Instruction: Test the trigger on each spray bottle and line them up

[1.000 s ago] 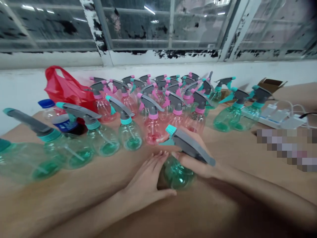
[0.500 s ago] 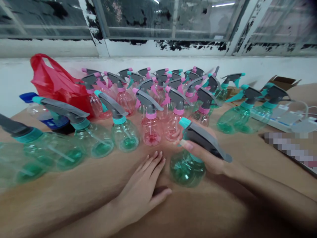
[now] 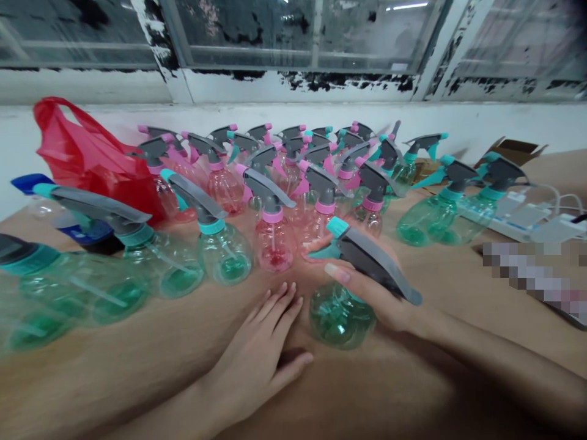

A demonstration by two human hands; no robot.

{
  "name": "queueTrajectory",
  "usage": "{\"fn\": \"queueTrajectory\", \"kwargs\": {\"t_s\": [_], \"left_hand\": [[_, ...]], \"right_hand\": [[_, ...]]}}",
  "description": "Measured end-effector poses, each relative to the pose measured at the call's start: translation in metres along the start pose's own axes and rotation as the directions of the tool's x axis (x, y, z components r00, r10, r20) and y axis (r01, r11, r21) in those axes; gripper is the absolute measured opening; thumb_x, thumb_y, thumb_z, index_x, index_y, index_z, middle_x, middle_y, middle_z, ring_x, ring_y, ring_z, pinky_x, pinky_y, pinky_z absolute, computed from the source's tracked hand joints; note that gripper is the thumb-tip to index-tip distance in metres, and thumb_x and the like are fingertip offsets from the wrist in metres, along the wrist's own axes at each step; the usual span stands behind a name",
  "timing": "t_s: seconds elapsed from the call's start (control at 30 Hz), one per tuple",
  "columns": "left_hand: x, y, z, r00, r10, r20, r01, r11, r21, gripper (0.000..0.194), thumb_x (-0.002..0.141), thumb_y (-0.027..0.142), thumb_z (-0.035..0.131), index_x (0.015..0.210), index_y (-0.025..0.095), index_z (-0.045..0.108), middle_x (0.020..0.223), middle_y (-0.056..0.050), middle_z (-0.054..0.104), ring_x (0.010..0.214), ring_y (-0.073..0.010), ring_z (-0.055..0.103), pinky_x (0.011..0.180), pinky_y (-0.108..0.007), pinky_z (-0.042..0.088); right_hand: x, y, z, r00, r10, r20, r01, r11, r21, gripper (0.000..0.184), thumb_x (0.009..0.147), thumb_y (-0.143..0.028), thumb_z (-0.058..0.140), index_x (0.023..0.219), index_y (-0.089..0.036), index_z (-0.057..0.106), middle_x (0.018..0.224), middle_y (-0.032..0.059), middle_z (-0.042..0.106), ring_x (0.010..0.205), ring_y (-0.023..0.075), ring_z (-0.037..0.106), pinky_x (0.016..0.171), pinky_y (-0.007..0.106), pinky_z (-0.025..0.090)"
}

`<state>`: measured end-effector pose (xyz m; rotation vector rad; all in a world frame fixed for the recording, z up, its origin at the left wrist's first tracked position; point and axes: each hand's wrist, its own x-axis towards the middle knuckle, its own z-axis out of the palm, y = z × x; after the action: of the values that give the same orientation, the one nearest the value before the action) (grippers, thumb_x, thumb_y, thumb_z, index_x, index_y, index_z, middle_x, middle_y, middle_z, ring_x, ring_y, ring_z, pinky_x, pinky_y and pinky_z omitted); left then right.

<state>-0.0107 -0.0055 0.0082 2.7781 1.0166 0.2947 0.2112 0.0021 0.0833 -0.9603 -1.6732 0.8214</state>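
Note:
A clear green spray bottle point(image 3: 342, 315) with a grey and turquoise trigger head stands in front of me. My right hand point(image 3: 373, 290) is wrapped round its neck, thumb on the near side; the other fingers are mostly hidden behind the bottle. My left hand point(image 3: 263, 342) lies flat on the wooden table point(image 3: 183, 373), fingers stretched out, just left of the bottle and apart from it. Beyond the hands stands a pink spray bottle point(image 3: 274, 241), with a green spray bottle point(image 3: 224, 253) on its left.
Several more pink and green spray bottles crowd toward the wall. At left are a red plastic bag point(image 3: 92, 165) and a dark drink bottle point(image 3: 87, 235). On the right lie a white power strip point(image 3: 509, 220), a cardboard box point(image 3: 516, 150) and a blurred-out flat item point(image 3: 532, 281).
My left hand has come away from the green bottle and now rests on the table. My right hand keeps its hold; the bottle sits slightly further right. The view has shifted a little.

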Motion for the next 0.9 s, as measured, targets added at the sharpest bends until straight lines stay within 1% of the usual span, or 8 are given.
{"fn": "queueTrajectory", "kwargs": {"t_s": [0.1,0.17,0.3,0.47,0.6,0.67,0.8,0.9], "left_hand": [[0.0005,-0.0002,-0.0004,1.0,0.001,0.007,-0.001,1.0,-0.006,0.066,0.095,0.051,0.051,0.146,0.012,0.036,0.152,-0.015,0.035,0.14,-0.0304,0.031,0.113,-0.049,0.027],[0.0006,-0.0004,-0.0007,1.0,0.006,0.01,-0.006,1.0,-0.003,0.065,0.095,0.051,0.051,0.145,0.012,0.038,0.152,-0.015,0.035,0.14,-0.0305,0.031,0.113,-0.049,0.027],[-0.0003,-0.0012,-0.0002,1.0,0.004,0.0,-0.004,1.0,-0.016,0.064,0.095,0.051,0.052,0.147,0.018,0.036,0.154,-0.012,0.034,0.14,-0.0311,0.031,0.112,-0.05,0.028],[-0.0007,-0.0015,0.0,1.0,0.004,0.005,-0.004,1.0,-0.024,0.065,0.094,0.051,0.053,0.148,0.018,0.035,0.154,-0.012,0.033,0.14,-0.0319,0.031,0.112,-0.05,0.028],[-0.0004,-0.0007,-0.0007,0.999,0.001,0.032,-0.001,1.0,0.004,0.064,0.094,0.051,0.052,0.146,0.015,0.038,0.154,-0.014,0.033,0.141,-0.0311,0.029,0.112,-0.05,0.029],[-0.0004,-0.0006,-0.0003,1.0,0.004,0.024,-0.004,1.0,0.011,0.063,0.095,0.051,0.051,0.145,0.014,0.039,0.154,-0.014,0.032,0.141,-0.0306,0.029,0.112,-0.05,0.028],[-0.0003,-0.0014,0.0009,1.0,0.006,0.011,-0.006,1.0,-0.001,0.063,0.094,0.048,0.052,0.147,0.018,0.036,0.154,-0.013,0.032,0.141,-0.0315,0.029,0.112,-0.051,0.027],[0.0,-0.0021,0.001,1.0,0.008,0.008,-0.008,1.0,-0.013,0.065,0.094,0.048,0.054,0.148,0.019,0.034,0.154,-0.013,0.032,0.141,-0.0324,0.03,0.112,-0.052,0.028]], "right_hand": [[-0.0004,-0.0021,0.0021,1.0,0.006,-0.003,-0.006,1.0,0.025,0.013,0.085,-0.034,0.063,0.089,-0.024,0.056,0.071,-0.0024,0.057,0.062,0.0148,0.059,0.057,0.028,0.052],[-0.0003,-0.0027,0.0024,1.0,0.009,-0.001,-0.009,0.999,0.049,0.012,0.084,-0.032,0.063,0.086,-0.024,0.054,0.071,-0.0024,0.056,0.063,0.0145,0.06,0.06,0.028,0.054],[0.0003,-0.0017,0.0025,1.0,0.016,-0.016,-0.016,0.999,0.05,0.013,0.083,-0.033,0.063,0.085,-0.024,0.054,0.07,-0.0026,0.056,0.065,0.0148,0.061,0.064,0.029,0.057],[0.0005,-0.0012,0.0032,0.999,0.052,-0.007,-0.051,0.995,0.083,0.014,0.082,-0.032,0.064,0.083,-0.024,0.052,0.071,-0.0034,0.055,0.069,0.0142,0.062,0.074,0.031,0.057],[-0.0009,-0.0015,0.0024,0.998,0.058,0.01,-0.059,0.994,0.093,0.015,0.083,-0.031,0.064,0.081,-0.024,0.051,0.072,-0.003,0.055,0.066,0.0138,0.06,0.067,0.03,0.055],[-0.0016,-0.0013,0.0018,0.998,0.057,0.019,-0.059,0.995,0.076,0.013,0.084,-0.031,0.063,0.082,-0.024,0.052,0.073,-0.0026,0.056,0.064,0.0139,0.059,0.063,0.03,0.054],[-0.0016,0.0001,0.0009,0.999,0.05,0.019,-0.051,0.995,0.081,0.015,0.084,-0.034,0.064,0.092,-0.024,0.056,0.078,-0.0015,0.06,0.067,0.0154,0.062,0.062,0.03,0.053],[-0.0015,0.0021,0.0005,0.999,0.043,0.017,-0.044,0.999,0.022,0.019,0.085,-0.038,0.063,0.098,-0.026,0.059,0.079,-0.0011,0.062,0.067,0.0166,0.062,0.062,0.031,0.052]]}}
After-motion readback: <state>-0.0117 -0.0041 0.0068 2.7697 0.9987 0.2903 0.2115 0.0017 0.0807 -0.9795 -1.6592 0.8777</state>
